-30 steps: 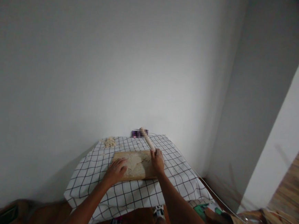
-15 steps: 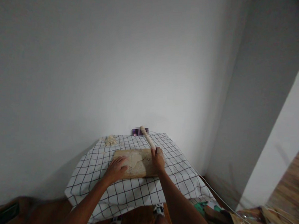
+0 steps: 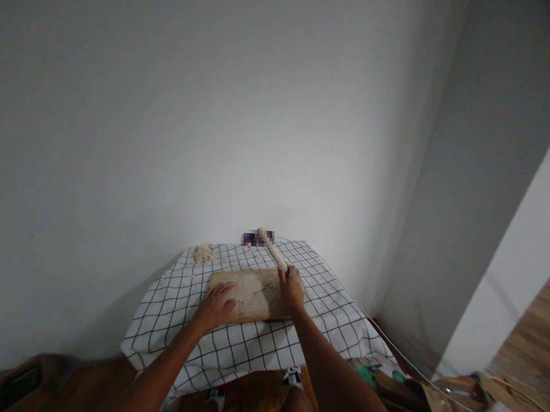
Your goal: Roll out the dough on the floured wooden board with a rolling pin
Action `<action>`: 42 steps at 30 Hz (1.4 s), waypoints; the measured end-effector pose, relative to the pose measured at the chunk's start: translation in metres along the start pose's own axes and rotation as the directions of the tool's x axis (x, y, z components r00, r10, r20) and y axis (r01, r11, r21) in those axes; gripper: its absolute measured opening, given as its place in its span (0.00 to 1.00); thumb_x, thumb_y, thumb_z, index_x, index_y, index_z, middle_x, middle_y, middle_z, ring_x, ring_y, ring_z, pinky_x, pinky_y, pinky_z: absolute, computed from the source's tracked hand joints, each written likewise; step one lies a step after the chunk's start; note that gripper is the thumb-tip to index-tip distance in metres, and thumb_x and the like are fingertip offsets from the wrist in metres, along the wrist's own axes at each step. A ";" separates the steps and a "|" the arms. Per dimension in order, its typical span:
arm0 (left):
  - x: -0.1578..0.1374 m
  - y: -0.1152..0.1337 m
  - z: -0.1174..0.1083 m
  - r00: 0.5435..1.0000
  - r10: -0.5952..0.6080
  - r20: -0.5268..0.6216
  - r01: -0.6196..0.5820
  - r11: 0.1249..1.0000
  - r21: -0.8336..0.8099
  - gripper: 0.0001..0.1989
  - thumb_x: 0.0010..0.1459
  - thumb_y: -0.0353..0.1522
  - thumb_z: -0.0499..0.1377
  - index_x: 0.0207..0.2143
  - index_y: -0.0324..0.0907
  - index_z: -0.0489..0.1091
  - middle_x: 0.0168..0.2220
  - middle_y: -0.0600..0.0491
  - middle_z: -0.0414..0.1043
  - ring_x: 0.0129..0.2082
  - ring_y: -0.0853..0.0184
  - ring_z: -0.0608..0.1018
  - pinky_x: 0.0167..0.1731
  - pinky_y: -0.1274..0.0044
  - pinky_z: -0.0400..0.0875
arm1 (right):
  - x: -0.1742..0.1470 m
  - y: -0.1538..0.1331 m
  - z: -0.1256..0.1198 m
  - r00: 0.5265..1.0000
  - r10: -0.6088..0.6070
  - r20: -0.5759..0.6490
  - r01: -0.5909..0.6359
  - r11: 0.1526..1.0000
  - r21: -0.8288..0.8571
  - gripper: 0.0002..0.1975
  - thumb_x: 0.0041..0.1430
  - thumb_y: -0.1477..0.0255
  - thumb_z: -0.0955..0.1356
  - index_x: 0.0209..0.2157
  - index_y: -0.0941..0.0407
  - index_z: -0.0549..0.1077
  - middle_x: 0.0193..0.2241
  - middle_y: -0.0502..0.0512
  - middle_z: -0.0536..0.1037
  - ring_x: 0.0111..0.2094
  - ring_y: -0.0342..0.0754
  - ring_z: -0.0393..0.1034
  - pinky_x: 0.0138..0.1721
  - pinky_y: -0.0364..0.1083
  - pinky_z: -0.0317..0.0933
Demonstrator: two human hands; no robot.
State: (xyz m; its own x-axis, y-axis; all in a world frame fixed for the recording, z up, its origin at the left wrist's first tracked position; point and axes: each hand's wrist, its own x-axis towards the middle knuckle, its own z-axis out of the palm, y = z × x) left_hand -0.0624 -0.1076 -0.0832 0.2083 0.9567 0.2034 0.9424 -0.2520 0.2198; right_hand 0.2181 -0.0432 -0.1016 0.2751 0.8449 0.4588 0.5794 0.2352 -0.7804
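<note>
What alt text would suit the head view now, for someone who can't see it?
A person's right hand holds a pale rod while the left hand lies on a board spread with a pale, dough-like layer. The board sits on a checked cloth, a pale heap beyond it.

We see a wooden board (image 3: 256, 317), matt and powdery on top, on checked cloth (image 3: 335, 319) (softly creased), with a smooth pale rod (image 3: 276, 257) and matt wall (image 3: 216, 100).

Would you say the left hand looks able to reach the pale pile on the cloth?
Probably yes: the left hand rests at the left of the board, and nothing seems to stand between it and the pile, just past the board's far left corner.
</note>
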 end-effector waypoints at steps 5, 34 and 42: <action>0.001 -0.002 0.002 1.000 0.011 0.011 -0.011 1.000 0.001 0.30 0.76 0.32 0.48 0.76 0.45 0.69 0.80 0.48 0.66 0.81 0.56 0.65 0.82 0.58 0.54 | -0.001 -0.002 0.000 1.000 -0.001 -0.012 0.001 1.000 -0.008 0.16 0.81 0.56 0.62 0.49 0.51 0.75 0.46 0.58 0.80 0.48 0.57 0.76 0.48 0.50 0.65; 0.000 0.001 0.000 1.000 -0.014 -0.026 0.013 0.999 -0.033 0.28 0.76 0.33 0.48 0.72 0.48 0.73 0.77 0.49 0.70 0.79 0.58 0.68 0.81 0.61 0.55 | 0.000 -0.003 -0.001 1.000 0.007 0.007 -0.006 0.998 -0.064 0.17 0.82 0.56 0.62 0.51 0.52 0.75 0.47 0.57 0.82 0.47 0.55 0.77 0.45 0.49 0.62; 0.002 0.003 -0.001 0.999 -0.017 -0.028 0.016 0.999 -0.046 0.27 0.76 0.35 0.51 0.72 0.44 0.73 0.77 0.45 0.70 0.78 0.56 0.69 0.80 0.59 0.55 | 0.001 -0.003 -0.002 0.999 0.031 0.029 -0.029 0.997 -0.072 0.17 0.82 0.55 0.62 0.51 0.52 0.75 0.48 0.57 0.81 0.47 0.55 0.76 0.44 0.48 0.62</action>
State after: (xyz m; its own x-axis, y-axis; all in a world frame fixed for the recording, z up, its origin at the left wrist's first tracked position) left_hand -0.0589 -0.1069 -0.0814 0.1851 0.9564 0.2260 0.9327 -0.2435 0.2662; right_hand 0.2177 -0.0442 -0.0982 0.2708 0.8652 0.4221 0.6249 0.1756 -0.7607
